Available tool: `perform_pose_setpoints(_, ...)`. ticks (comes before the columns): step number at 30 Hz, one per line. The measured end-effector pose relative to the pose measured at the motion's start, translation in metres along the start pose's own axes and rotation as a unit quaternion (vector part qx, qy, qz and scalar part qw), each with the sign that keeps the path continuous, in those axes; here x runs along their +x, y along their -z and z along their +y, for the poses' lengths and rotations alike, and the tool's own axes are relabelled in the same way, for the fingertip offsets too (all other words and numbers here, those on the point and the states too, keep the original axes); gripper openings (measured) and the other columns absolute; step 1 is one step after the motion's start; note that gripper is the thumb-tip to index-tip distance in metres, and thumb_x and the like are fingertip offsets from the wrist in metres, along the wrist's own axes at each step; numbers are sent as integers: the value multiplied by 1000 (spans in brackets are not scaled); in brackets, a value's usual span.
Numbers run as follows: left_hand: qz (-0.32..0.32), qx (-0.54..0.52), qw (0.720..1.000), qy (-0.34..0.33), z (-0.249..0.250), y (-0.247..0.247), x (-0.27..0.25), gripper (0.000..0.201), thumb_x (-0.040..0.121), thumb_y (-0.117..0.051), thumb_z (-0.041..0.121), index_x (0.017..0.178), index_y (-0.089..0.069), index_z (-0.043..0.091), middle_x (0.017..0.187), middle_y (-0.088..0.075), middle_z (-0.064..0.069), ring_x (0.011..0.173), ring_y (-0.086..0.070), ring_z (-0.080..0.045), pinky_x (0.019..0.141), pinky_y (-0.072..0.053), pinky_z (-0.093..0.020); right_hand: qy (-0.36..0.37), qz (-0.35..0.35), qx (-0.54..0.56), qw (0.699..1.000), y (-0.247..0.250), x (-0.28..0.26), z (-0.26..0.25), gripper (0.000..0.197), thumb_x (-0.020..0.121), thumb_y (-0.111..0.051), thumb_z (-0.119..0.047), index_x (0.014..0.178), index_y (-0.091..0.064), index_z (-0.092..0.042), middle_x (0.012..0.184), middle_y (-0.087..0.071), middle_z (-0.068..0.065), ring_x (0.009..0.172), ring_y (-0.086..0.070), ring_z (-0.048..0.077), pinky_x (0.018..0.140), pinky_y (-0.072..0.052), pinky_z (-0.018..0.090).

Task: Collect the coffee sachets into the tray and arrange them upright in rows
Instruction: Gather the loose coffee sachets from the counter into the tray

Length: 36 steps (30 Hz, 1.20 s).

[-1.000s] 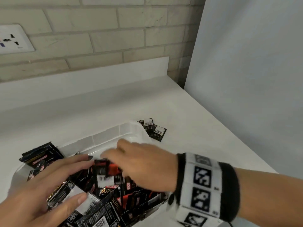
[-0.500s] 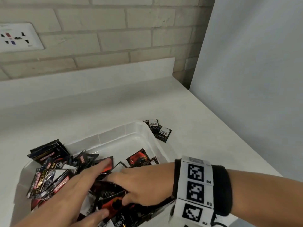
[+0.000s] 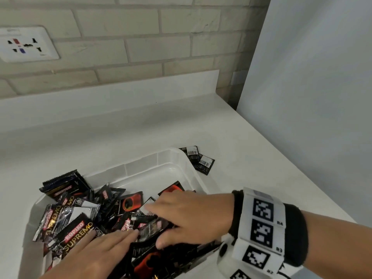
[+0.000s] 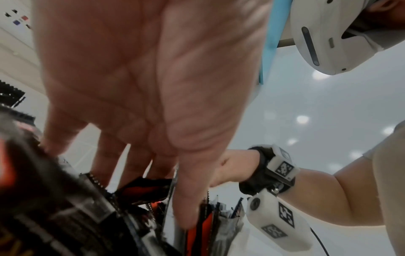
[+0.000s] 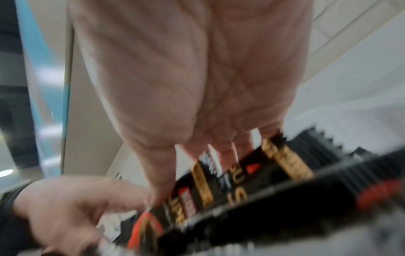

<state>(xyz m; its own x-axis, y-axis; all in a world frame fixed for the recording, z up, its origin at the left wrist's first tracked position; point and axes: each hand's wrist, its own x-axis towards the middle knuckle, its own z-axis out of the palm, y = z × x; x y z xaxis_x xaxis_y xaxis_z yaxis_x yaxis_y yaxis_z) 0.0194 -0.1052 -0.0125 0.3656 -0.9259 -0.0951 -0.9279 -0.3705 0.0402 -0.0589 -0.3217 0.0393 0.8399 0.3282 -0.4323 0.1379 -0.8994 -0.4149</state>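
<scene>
A white wall socket (image 3: 24, 44) is sitting in the brick wall (image 3: 141, 43) behind the white surface's (image 3: 120, 133) back edge.

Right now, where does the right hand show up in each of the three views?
Head: the right hand is lower centre-right, fingers spread over the sachets in the tray.
Left wrist: centre-right, behind the left hand.
Right wrist: its palm fills the upper middle.
Shared landmark: the black sachets under both hands appear in all three views.
</scene>
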Motion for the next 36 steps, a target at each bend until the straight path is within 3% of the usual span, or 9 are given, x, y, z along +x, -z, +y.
perform_pose_setpoints(1,-50,-10,999,-16,1,-2,3,57,99,-4,46,150,0,20,100,-59,27,87,-53,10,75,-30,-1,0,10,23,1000,3,-1,2,51,94,-47,-35,137,-37,-10,129,-43,14,120,-38,26,103,-32,41)
perform_pose_setpoints(3,-14,-15,999,-36,-3,-3,8,55,99,-2,46,150,0,26,84,-62,32,90,-43,7,101,-15,-12,9,15,47,999,5,-2,4,40,95,-47,-28,133,-46,-14,125,-48,11,118,-41,23,103,-32,39)
perform_pose_setpoints(12,70,-57,996,-13,-6,28,0,42,100,-14,46,142,-19,47,74,-62,35,92,-52,9,96,-15,2,51,97,73,991,-1,8,5,33,97,-41,-18,128,-53,-17,117,-63,6,106,-55,20,98,-36,35)
perform_pose_setpoints(13,72,-46,996,-5,-8,28,-2,42,100,-27,44,141,-20,51,73,-63,34,93,-52,8,102,-34,-31,50,101,78,990,1,7,5,34,97,-42,-19,131,-50,-19,118,-62,6,105,-55,19,95,-36,31)
perform_pose_setpoints(16,72,-41,996,45,-13,27,0,81,81,-68,24,137,-21,58,70,-56,39,92,-52,5,77,-43,-33,45,110,62,991,10,1,7,42,96,-46,-25,138,-40,-22,125,-56,3,101,-52,11,91,-36,26)
perform_pose_setpoints(20,102,-13,995,11,-14,27,-5,45,99,-11,49,144,-12,50,79,-37,35,73,-45,4,72,-34,-16,-31,150,48,987,33,-10,34,43,93,-48,-34,135,-42,-29,125,-54,-8,99,-54,9,94,-41,28)
perform_pose_setpoints(26,87,13,994,65,-14,12,-7,65,66,-42,43,130,-41,35,104,-47,5,85,-44,-21,82,-42,-52,-216,207,60,952,63,0,115,31,93,-51,-27,124,-55,-22,117,-57,-4,91,-45,6,83,-32,19)
perform_pose_setpoints(29,101,5,991,88,-12,17,-4,55,91,-21,60,120,-47,22,111,-48,2,91,-46,-23,105,-25,-33,-254,168,39,952,59,18,133,34,95,-49,-25,129,-50,-20,128,-51,1,105,-48,12,90,-32,22)
perform_pose_setpoints(36,87,-11,993,76,-39,27,-21,64,86,-22,73,144,-20,47,138,-37,23,97,-51,-23,81,-45,-45,-211,110,35,971,49,56,126,38,93,-51,-16,131,-48,-16,131,-48,9,119,-46,22,92,-34,26)
